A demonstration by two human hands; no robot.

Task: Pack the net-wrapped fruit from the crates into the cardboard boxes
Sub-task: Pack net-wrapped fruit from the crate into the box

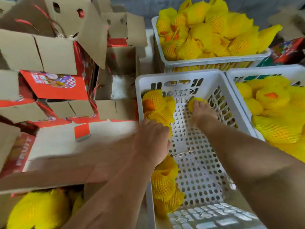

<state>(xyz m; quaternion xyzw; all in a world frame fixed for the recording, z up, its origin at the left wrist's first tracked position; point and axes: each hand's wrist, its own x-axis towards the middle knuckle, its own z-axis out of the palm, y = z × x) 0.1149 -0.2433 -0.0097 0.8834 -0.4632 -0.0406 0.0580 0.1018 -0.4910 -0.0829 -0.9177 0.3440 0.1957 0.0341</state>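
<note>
Inside the nearly empty white perforated plastic crate (200, 164), both hands reach down.
Right hand (202, 113) grips one yellow foam-netted fruit (193, 103); left hand (152, 139) curls over another netted fruit (162, 116).

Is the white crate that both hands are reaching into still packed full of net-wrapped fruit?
No, the near crate shows mostly bare perforated floor.

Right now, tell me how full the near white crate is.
Nearly empty: the near white crate shows mostly bare perforated floor, with a few net-wrapped fruits along its left side.

fruit packing shed: crates (179, 76), stacked cardboard boxes (54, 57)
</note>
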